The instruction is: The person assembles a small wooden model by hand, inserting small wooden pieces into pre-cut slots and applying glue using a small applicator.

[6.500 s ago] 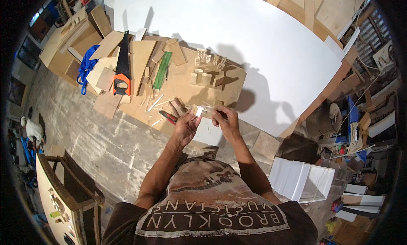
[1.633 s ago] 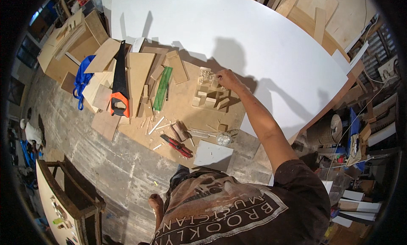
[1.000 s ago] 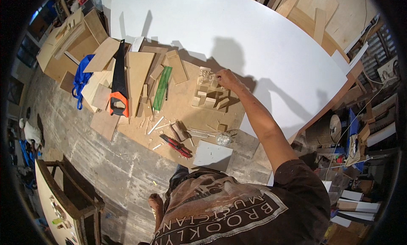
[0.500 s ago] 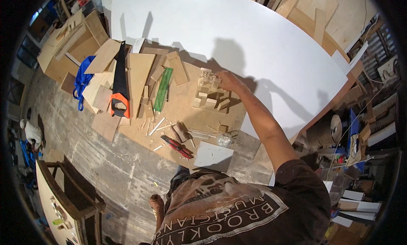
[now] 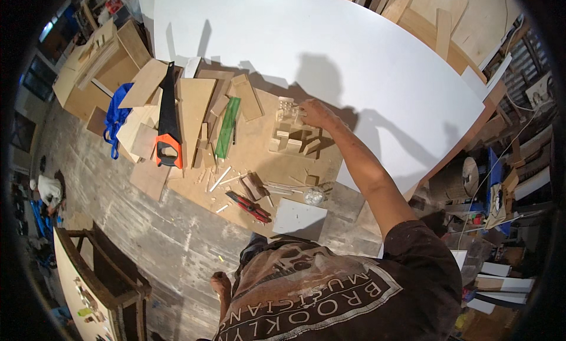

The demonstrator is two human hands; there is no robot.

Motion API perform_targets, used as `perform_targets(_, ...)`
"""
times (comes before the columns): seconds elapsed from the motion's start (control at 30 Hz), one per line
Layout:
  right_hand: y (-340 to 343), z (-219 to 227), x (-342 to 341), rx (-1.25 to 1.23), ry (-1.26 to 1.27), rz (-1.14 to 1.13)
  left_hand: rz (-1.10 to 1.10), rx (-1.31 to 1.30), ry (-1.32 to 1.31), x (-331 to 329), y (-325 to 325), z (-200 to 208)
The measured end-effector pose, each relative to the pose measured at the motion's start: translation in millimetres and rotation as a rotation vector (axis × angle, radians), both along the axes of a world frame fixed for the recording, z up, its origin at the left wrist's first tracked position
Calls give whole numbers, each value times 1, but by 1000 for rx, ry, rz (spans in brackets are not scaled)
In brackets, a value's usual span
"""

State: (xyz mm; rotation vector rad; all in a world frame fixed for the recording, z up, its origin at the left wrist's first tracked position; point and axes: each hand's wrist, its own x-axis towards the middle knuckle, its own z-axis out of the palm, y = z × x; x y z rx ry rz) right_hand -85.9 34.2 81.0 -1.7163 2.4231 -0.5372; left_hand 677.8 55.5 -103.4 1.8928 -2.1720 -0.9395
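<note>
Head cam: our right hand [image 5: 312,113] is at the small wooden model [image 5: 293,145] on the tan board [image 5: 257,131]. Grip looks pinched, though we can't tell if it's got a piece. Our left hand [image 5: 220,282] is loosely curled by our side, insides hidden. We'd go light and not bump neighbouring blocks [image 5: 311,146]. Clear round container [image 5: 314,196] near the white panel [image 5: 298,217] seems to hold whitish bits.

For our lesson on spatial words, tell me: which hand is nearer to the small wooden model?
Right. The right hand is at the far right part of the wooden model; the left hand is well away, lower left in the view.
</note>
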Motion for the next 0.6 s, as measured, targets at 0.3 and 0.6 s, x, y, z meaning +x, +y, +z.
perform_targets(0.3,1,17,8,-17,17,-10,-15,-51,101,11,5,-6)
perform_targets(0.6,14,76,-11,-328,-236,-201,-85,-108,-40,25,7,-24)
